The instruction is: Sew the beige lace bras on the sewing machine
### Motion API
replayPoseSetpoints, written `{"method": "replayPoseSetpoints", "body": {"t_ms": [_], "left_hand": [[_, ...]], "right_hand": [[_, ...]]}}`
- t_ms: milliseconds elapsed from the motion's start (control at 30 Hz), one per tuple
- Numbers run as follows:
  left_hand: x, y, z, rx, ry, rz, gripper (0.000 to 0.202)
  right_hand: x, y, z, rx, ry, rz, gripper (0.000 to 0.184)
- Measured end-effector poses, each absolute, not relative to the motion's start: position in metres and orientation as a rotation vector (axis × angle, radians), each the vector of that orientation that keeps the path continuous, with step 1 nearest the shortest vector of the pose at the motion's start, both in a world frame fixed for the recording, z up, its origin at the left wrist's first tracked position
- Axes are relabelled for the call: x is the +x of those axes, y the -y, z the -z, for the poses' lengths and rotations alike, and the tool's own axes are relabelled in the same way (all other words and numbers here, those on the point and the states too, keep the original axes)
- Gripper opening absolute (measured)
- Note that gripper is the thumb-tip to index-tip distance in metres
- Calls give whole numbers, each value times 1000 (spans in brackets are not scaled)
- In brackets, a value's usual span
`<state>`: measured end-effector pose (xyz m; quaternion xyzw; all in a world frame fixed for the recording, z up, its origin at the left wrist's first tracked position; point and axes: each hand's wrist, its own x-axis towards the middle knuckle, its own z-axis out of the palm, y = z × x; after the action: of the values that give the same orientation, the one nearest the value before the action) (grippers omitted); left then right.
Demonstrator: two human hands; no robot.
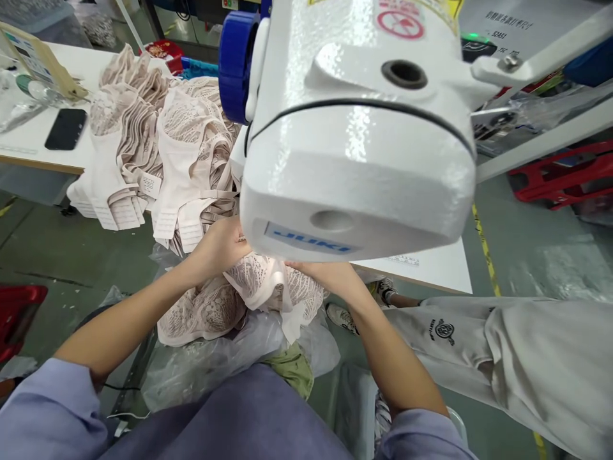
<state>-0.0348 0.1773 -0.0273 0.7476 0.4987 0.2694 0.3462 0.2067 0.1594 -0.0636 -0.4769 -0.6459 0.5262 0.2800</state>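
Note:
A beige lace bra (258,281) hangs at the table's front edge, under the white JUKI sewing machine head (354,172). My left hand (224,244) is closed on the bra's upper left part, its fingertips partly behind the machine. On the other side my right hand (328,275) grips the lace near the top, most of its fingers hidden by the machine head. Another lace bra cup (205,313) lies just below my left hand, on clear plastic over my lap. The needle area is out of sight behind the machine.
Stacks of beige bras (115,134) cover the table to the left, beside a black phone (66,129). A blue handwheel (235,67) juts from the machine. A person in light trousers (502,358) stands close on the right. Red stools (565,172) are farther right.

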Motion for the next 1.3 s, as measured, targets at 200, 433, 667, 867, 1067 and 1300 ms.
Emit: {"method": "replayPoseSetpoints", "body": {"t_ms": [200, 433, 667, 867, 1067, 1300], "left_hand": [[-33, -178, 26, 1972, -1333, -676, 42], [-42, -180, 32, 2029, -1320, -695, 40], [-48, -183, 46, 2062, -1421, -669, 28], [-46, -183, 52, 2048, -1357, -734, 8], [-48, -173, 49, 1974, -1423, -712, 18], [-57, -136, 34, 1945, -1572, -789, 24]], "right_hand": [[208, -161, 67, -1266, 1762, -1370, 28], [210, -156, 102, -1384, 1598, -1330, 39], [185, -110, 196, -1057, 604, -1872, 74], [194, -85, 215, -1062, 501, -1877, 53], [222, -94, 194, -1133, 463, -1624, 48], [251, -101, 156, -1158, 514, -1459, 39]]}}
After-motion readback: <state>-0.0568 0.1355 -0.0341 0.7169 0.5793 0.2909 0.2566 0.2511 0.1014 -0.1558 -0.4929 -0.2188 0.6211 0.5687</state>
